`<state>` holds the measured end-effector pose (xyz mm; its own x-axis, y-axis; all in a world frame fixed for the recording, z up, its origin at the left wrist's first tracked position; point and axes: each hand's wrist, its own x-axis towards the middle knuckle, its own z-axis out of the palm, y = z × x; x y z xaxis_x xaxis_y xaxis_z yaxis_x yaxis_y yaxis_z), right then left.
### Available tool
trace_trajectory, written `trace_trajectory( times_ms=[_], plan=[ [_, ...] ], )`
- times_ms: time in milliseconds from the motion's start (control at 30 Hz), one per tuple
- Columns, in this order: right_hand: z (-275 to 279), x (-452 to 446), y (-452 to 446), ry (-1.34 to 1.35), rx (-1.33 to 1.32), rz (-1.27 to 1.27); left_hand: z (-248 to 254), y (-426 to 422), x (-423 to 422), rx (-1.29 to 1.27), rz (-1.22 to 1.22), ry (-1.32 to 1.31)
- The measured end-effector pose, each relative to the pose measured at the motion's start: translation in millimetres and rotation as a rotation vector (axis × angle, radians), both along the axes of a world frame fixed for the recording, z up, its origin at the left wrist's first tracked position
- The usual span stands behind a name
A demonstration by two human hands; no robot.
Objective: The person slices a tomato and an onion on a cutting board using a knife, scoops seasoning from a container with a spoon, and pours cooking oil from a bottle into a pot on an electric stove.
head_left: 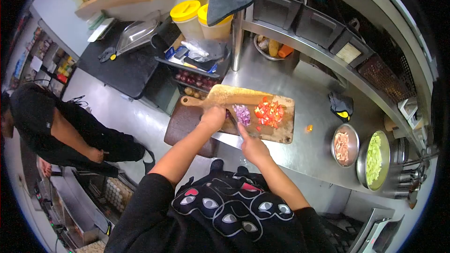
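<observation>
My right hand (255, 150) is closed around the handle of a knife (232, 119), whose blade points away from me over the wooden cutting board (243, 93). Beside the blade, my left hand (213, 118) presses down on the board with curled fingers; what lies under them is mostly hidden, with a dark purple edge near the blade. Chopped red onion (241, 114) lies in a small heap just right of the knife. Further right on the same board is a larger heap of diced red and orange pieces (269, 113), tomato or pepper.
On the steel counter (300, 159) stand a bowl of pale pink pieces (342, 147) and a bowl of chopped greens (373, 159). A dark glove (341, 106) lies behind them. Yellow-lidded tubs (186, 11) stand over onion crates. A person in black (70, 122) stands at left.
</observation>
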<state>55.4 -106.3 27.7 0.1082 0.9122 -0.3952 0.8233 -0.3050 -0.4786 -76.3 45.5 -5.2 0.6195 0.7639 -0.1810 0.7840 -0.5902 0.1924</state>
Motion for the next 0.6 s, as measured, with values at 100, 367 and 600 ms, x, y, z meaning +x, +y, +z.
trace_trajectory(
  times_ms=[100, 367, 600],
  plan=[
    [-8, 1, 0, -0.022, -0.019, 0.024, -1, -1, -2, -0.024, 0.013, -0.018],
    [23, 9, -10, -0.024, -0.017, 0.042, 7, -1, -1, -0.067, 0.042, -0.022],
    [20, -2, 1, -0.034, -0.003, 0.035, -5, 2, -3, -0.035, 0.041, -0.067]
  ],
)
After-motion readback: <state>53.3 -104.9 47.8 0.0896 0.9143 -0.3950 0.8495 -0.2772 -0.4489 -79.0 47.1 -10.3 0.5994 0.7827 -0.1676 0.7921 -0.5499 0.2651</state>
